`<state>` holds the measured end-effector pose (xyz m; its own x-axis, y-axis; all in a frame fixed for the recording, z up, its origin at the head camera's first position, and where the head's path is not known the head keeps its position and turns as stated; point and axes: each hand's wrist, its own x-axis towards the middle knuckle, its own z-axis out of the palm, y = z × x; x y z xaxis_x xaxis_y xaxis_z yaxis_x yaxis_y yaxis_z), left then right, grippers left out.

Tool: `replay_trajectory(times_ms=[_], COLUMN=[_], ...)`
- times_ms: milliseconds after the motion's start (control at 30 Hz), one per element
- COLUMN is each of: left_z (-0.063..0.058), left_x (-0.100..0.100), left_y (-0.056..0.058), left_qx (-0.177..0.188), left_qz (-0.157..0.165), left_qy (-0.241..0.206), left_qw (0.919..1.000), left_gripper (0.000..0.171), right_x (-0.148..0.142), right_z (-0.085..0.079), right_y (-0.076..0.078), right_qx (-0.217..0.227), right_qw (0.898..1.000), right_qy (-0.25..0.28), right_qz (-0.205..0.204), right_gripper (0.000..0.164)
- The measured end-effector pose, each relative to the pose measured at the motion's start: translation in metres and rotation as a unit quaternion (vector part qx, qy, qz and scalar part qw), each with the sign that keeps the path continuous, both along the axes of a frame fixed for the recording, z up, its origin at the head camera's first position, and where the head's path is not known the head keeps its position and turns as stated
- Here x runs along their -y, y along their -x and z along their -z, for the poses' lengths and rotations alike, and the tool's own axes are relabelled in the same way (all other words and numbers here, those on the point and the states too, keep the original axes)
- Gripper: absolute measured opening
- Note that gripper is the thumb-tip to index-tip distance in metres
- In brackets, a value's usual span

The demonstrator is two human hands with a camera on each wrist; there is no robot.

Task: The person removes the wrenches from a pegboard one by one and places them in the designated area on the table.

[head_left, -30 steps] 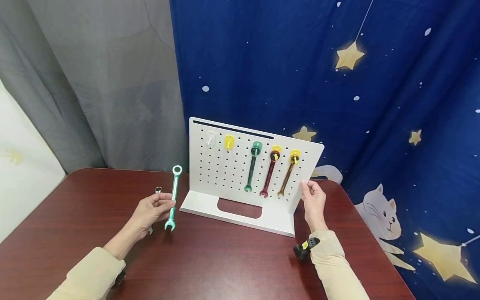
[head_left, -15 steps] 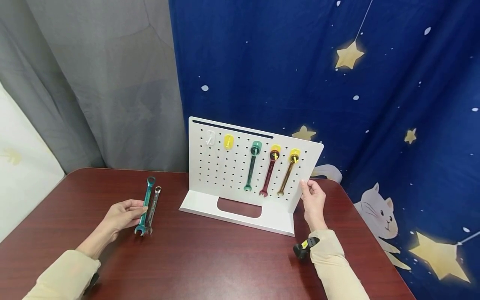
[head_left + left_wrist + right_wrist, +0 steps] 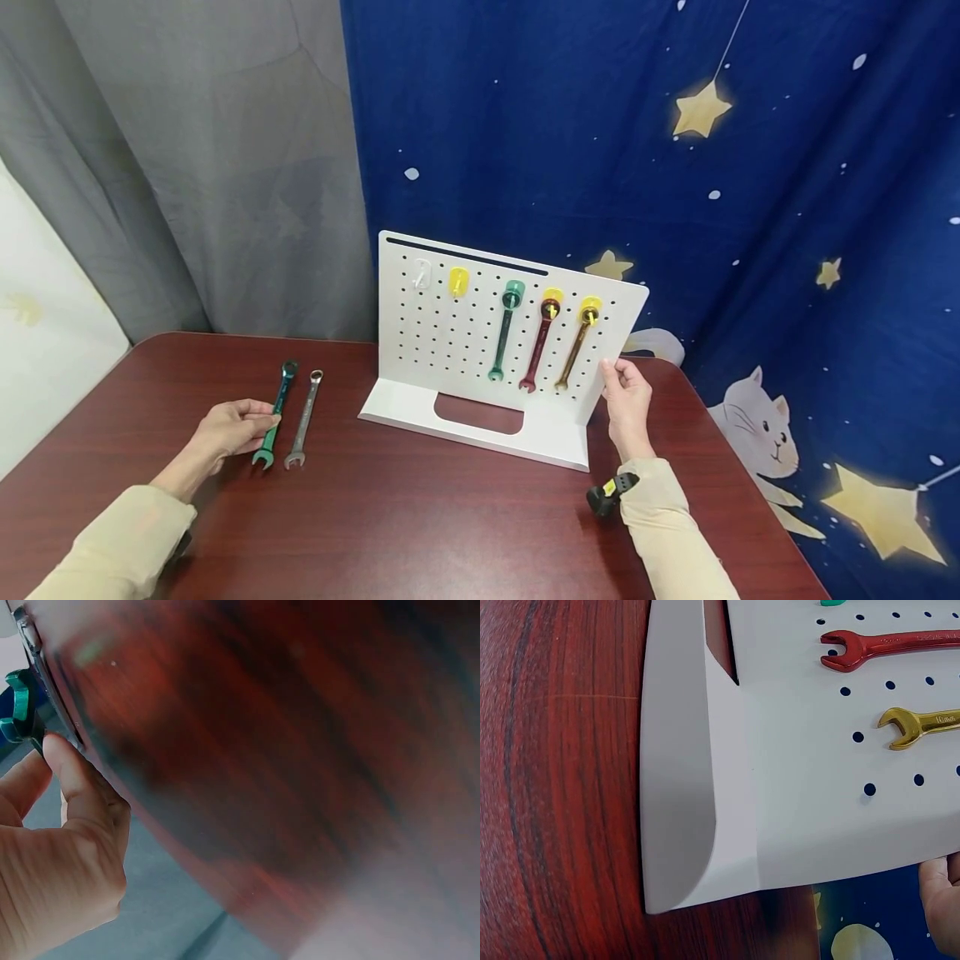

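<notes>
My left hand (image 3: 228,432) pinches a green combination wrench (image 3: 285,385) by its shaft, low over the left of the table or on it; I cannot tell which. The wrench's open end (image 3: 21,705) shows beside the thumb in the left wrist view. Just right of it a silver combination wrench (image 3: 303,421) lies on the table. My right hand (image 3: 628,408) holds the right edge of a white pegboard (image 3: 420,333) between thumb and fingers. A dark green wrench (image 3: 503,342), a red wrench (image 3: 538,350) and a gold wrench (image 3: 574,354) hang on it.
On the board's left are a white hook (image 3: 422,275) and a yellow hook (image 3: 458,282) with nothing on them. The board's base (image 3: 405,406) stands on the dark red table (image 3: 420,517). Curtains (image 3: 255,183) hang behind.
My left hand has carried the green wrench left and down, past the silver wrench, which now shows fully. The right hand has stayed on the board's edge.
</notes>
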<state>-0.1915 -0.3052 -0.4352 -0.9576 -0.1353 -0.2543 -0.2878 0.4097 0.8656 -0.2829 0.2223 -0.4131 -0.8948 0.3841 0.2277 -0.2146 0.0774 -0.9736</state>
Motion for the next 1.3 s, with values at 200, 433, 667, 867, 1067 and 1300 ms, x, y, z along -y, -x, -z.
replay_trajectory(times_ms=[200,433,667,867,1067,1300], left_z=[0.0010,0.0026,0.0028,0.0046,0.0034,0.0017], left_x=[0.0024,0.0020,0.0004,-0.0018,-0.0034,-0.0023], left_y=[0.0022,0.0028,0.0028,0.0021,-0.0010,-0.0012], left_qx=[0.002,-0.003,-0.014,-0.028,-0.035,-0.030], left_qz=[-0.006,-0.004,-0.009,-0.018,-0.023,-0.026], left_qy=[0.028,0.064,0.082,0.108,0.133,0.174], left_qw=[0.9996,0.9980,0.9965,0.9936,0.9902,0.9840], left_gripper=[0.035,0.032,0.029,0.025,0.025,0.024], right_x=[-0.0001,-0.0003,-0.0009,-0.0007,-0.0003,0.0010], right_z=[0.0007,0.0034,0.0028,0.0005,0.0010,-0.0003], right_y=[0.0013,0.0016,0.0022,0.0008,0.0002,-0.0017], right_qx=[0.001,-0.015,-0.011,-0.005,-0.004,-0.005], right_qw=[1.000,1.000,1.000,1.000,1.000,1.000], right_qy=[0.009,0.006,0.008,0.022,0.025,0.017], right_qz=[0.005,0.000,0.000,-0.008,-0.008,-0.007], right_gripper=[0.013,0.015,0.016,0.016,0.015,0.018])
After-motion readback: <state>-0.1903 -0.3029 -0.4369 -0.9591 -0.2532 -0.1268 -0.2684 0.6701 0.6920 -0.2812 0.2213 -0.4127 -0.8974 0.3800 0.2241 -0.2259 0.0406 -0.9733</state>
